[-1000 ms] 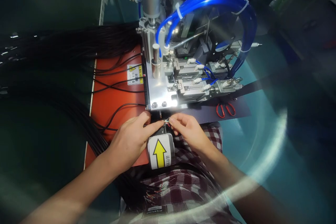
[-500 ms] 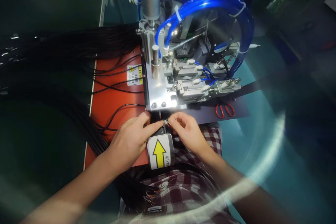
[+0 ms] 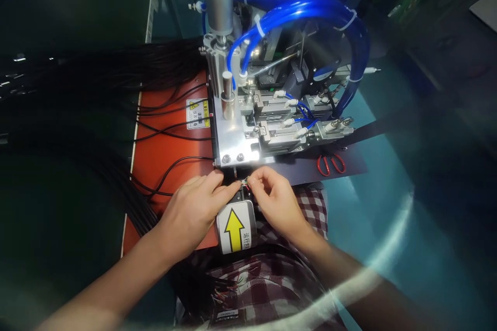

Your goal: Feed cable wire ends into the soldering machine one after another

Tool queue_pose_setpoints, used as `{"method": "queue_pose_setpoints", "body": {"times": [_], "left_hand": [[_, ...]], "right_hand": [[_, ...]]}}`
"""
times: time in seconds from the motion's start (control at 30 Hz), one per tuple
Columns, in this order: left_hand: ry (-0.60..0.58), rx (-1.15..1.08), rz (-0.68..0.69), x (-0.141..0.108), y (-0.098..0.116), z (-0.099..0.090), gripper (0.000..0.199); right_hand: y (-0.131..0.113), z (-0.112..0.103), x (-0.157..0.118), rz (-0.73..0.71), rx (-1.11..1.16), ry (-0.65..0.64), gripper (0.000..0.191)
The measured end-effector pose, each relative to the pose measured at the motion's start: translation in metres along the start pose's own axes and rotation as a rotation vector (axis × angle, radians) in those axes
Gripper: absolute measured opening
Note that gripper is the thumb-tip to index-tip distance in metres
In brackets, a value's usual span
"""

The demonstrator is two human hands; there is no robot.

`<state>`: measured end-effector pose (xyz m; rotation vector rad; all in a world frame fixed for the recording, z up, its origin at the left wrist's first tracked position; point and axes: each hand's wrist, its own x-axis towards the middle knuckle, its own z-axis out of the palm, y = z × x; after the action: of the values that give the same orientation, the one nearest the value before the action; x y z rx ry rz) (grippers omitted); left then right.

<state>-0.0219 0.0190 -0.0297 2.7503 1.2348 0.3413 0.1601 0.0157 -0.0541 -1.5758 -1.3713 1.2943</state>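
Thin coloured wires with white, green and red strands lie at the front of the machine's metal plate. My right hand pinches their ends between thumb and forefinger. From the other side my left hand is closed, one digit reaching along to the same wires; its other fingertips are hidden. Just below the fingers is a small black block of the machine. Beneath that is a white label with a yellow arrow.
The machine carries cylinders and blue air hoses. Black cables cross the orange surface at left. A cable bundle with stripped ends lies on my lap. Red-handled scissors lie at right.
The view has shifted slightly, so the machine sits a little lower and further left. Both hands stay at the wires, with barely any visible movement.
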Motion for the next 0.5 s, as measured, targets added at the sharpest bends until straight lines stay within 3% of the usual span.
{"method": "queue_pose_setpoints", "body": {"times": [0.1, 0.23, 0.5], "left_hand": [[0.003, 0.025, 0.027, 0.0, 0.0, 0.0, 0.038], [0.007, 0.027, 0.046, 0.001, 0.0, 0.0, 0.037], [0.009, -0.024, 0.038, 0.0, -0.002, 0.001, 0.037]], "right_hand": [[0.0, 0.001, -0.001, -0.054, -0.089, 0.037, 0.018], [0.002, 0.001, 0.003, 0.102, 0.085, -0.052, 0.02], [0.016, -0.008, 0.007, 0.18, 0.374, -0.156, 0.026]]}}
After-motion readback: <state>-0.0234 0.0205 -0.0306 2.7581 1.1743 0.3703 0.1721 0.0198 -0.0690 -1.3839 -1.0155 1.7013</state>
